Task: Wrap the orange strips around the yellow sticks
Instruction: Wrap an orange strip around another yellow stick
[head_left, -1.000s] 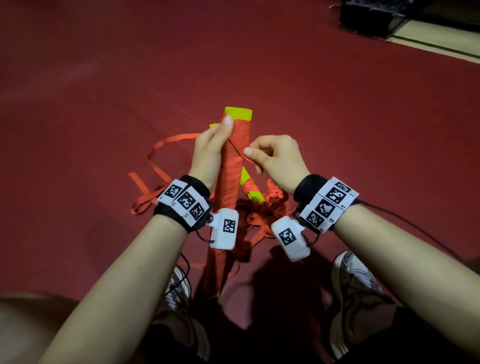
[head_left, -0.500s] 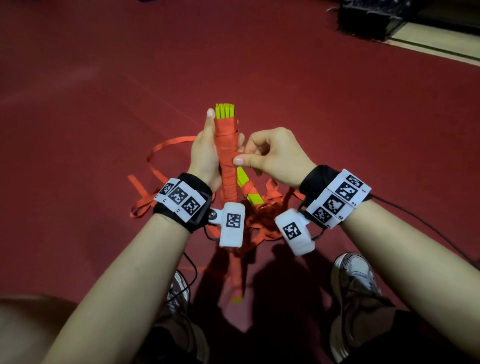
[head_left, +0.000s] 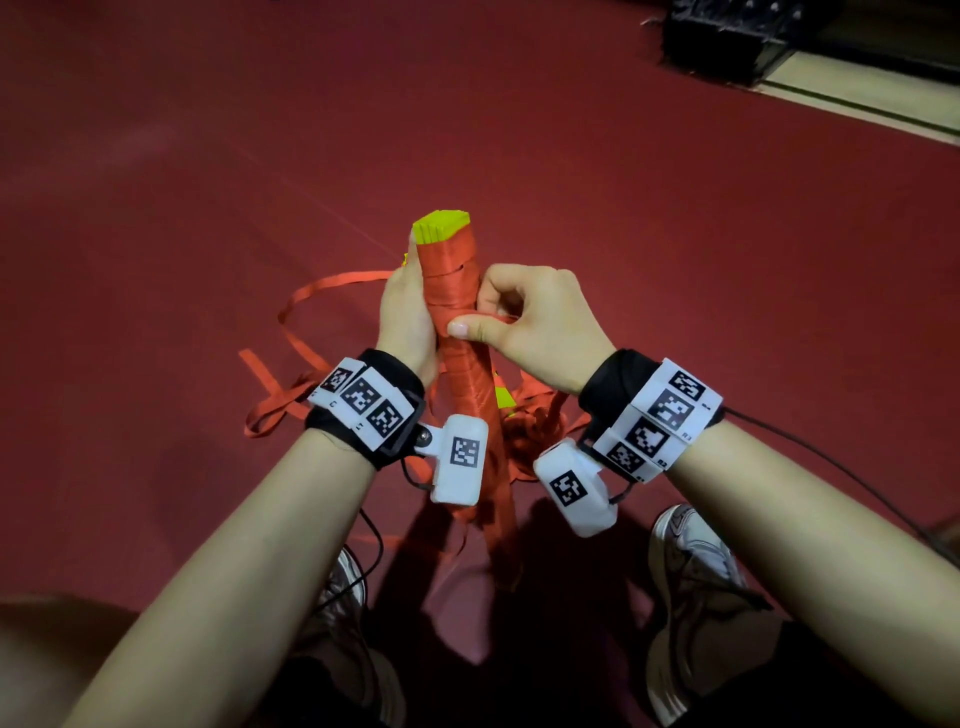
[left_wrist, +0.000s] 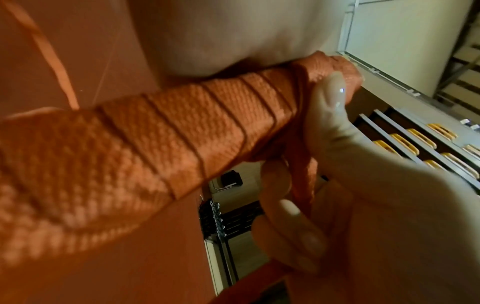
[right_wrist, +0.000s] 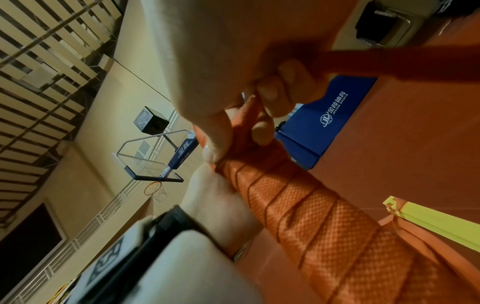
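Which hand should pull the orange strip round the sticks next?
Probably the right hand: it already pinches the loose orange strip beside the wrapped yellow sticks. The left hand grips the bundle, holding it steady.

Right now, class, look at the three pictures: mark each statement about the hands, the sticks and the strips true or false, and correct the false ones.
1. The left hand grips the wrapped bundle. True.
2. The right hand rests open on the floor. False: it pinches a strip against the bundle.
3. Yellow stick ends show above the wrapping. True.
4. The loose strips on the floor are blue. False: they are orange.
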